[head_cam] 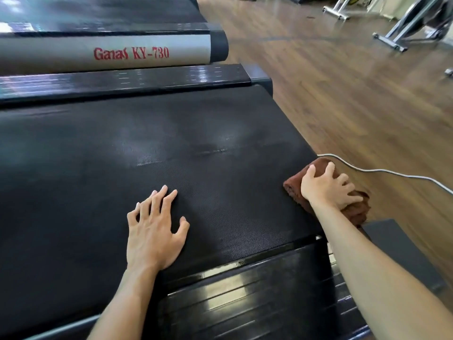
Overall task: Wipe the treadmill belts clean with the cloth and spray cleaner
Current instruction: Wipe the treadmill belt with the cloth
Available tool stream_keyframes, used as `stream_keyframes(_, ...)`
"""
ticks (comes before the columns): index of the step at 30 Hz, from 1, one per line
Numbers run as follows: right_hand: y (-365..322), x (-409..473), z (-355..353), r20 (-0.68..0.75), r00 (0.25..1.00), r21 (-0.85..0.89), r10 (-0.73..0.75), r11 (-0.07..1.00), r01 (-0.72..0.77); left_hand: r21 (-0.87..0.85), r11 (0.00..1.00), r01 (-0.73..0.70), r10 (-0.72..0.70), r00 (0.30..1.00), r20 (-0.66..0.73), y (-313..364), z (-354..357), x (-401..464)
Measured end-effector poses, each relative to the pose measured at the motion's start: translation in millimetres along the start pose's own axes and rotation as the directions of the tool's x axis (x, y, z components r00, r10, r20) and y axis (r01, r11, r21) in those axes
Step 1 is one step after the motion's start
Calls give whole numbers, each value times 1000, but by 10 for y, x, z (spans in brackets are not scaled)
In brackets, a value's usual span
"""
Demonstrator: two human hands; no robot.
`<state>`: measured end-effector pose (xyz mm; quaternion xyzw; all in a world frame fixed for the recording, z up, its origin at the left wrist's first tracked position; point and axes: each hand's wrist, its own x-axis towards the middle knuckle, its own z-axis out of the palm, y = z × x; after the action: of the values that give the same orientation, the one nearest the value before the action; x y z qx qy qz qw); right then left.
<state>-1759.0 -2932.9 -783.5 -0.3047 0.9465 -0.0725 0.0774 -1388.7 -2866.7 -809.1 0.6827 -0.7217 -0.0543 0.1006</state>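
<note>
A wide black treadmill belt (152, 143) fills the middle of the view, with dull smears near its centre. My left hand (154, 227) lies flat on the belt with its fingers spread. At the belt's rear right edge, my right hand (328, 186) grips a folded brown cloth (294, 188) and presses it onto the rounded end of the belt. No spray cleaner bottle shows in the view.
A black ribbed side rail (245, 298) runs along the near edge. A second treadmill (110, 54) marked "Ganas KY-730" stands beyond. A white cable (382, 171) trails over the wooden floor (343, 94). Metal-legged gym machines (404, 28) stand at far right.
</note>
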Motion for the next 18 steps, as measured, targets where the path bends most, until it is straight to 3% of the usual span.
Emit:
stream_keyframes(2,-175,120,-29,36,997,-20,-71,997,72,-1,1000,-2,2,1000,1,3,1,3)
stream_keyframes(4,-334,111,1,66,959,-87,-277,955,282,-5,1000,2,-2,1000,5,1,6,14)
stream_keyframes(7,-349,-261,70,124,786,-120,-606,777,618,6,1000,6,-6,1000,0,6,7,4)
stream_keyframes(9,-109,-623,80,145,687,-131,-712,674,727,4,1000,6,-6,1000,-1,6,-2,7)
stream_keyframes(10,47,-763,83,149,673,-142,-724,658,740,6,1000,4,-4,1000,0,7,-6,3)
stream_keyframes(11,177,-828,86,148,685,-160,-714,666,729,9,1000,5,-5,1000,0,9,-7,-1)
stream_keyframes(13,238,-721,82,125,776,-167,-619,757,631,7,1000,5,-5,1000,0,15,-3,5)
stream_keyframes(16,-177,-288,55,100,909,-109,-405,903,415,13,1000,0,0,1000,8,11,7,14)
stream_keyframes(18,-588,-72,75,104,927,-104,-360,923,370,13,1000,5,-5,1000,6,-1,12,12)
